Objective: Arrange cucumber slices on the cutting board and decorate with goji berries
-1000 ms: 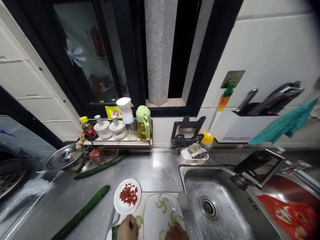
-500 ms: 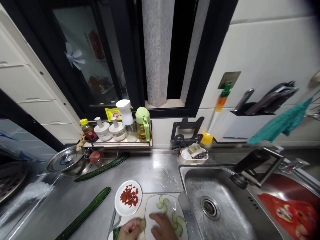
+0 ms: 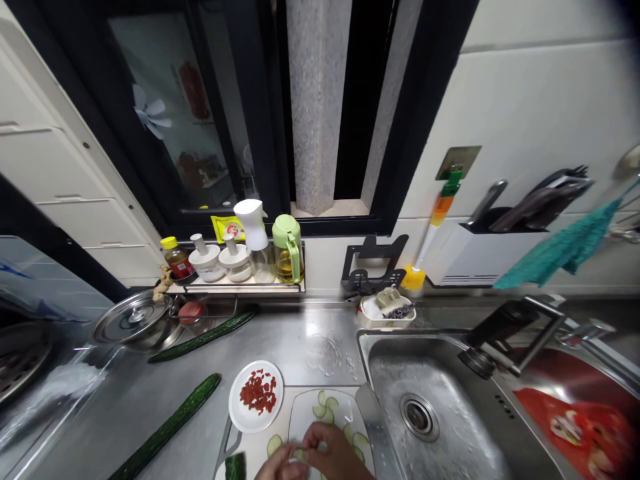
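Observation:
At the bottom edge my left hand (image 3: 278, 471) and my right hand (image 3: 334, 455) meet over a white plate (image 3: 305, 407) that carries several cucumber slices (image 3: 323, 408). The fingertips of both hands pinch one pale cucumber slice (image 3: 300, 455) between them. Another slice (image 3: 274, 445) lies just left of it, and a dark green cucumber stub (image 3: 235, 466) stands beside my left hand. Just beyond, a small white dish (image 3: 240, 417) holds red goji berries (image 3: 258, 392). Most of both hands is cut off by the frame.
Two whole cucumbers (image 3: 167, 423) (image 3: 203, 335) lie on the steel counter to the left. A flat metal blade (image 3: 369, 412) rests along the sink (image 3: 440, 373) edge to the right. A pot lid (image 3: 134, 317) and a condiment rack (image 3: 235, 261) stand at the back.
My right hand has moved left from the plate's right side to meet my left hand. The slice my left hand held is now gripped between both hands.

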Demonstrator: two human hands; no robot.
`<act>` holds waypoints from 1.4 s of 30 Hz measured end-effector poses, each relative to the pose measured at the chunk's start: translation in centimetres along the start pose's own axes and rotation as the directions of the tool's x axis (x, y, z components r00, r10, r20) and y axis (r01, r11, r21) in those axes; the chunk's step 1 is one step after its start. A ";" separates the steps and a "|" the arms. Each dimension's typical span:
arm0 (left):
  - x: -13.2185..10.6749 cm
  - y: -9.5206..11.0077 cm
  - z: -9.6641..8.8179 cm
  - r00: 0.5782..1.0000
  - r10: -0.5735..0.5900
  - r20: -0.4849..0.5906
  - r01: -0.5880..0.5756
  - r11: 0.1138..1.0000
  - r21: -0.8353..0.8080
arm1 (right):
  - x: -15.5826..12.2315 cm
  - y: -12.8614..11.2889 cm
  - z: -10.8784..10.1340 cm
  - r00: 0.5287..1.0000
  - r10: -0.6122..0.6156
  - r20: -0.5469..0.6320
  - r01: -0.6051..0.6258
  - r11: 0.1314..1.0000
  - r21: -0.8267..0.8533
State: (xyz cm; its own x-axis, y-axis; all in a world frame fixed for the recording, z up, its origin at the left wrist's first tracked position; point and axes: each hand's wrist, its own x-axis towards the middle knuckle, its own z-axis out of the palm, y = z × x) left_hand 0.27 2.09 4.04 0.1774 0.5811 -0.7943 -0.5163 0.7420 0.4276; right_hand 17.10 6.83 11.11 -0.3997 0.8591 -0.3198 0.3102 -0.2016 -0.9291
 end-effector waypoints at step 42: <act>2.4 -1.6 -0.2 0.472 0.882 0.009 -0.365 0.186 0.912 | 2.1 2.6 1.3 0.997 -0.030 -0.069 -0.042 0.536 -0.843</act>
State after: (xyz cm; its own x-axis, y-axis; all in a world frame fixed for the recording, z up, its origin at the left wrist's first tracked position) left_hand 1.35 2.27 1.36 -0.3637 0.9315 0.0061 0.6037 0.2308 0.7631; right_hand 15.98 7.48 7.75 -0.3487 0.8950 -0.2781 0.9102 0.2527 -0.3282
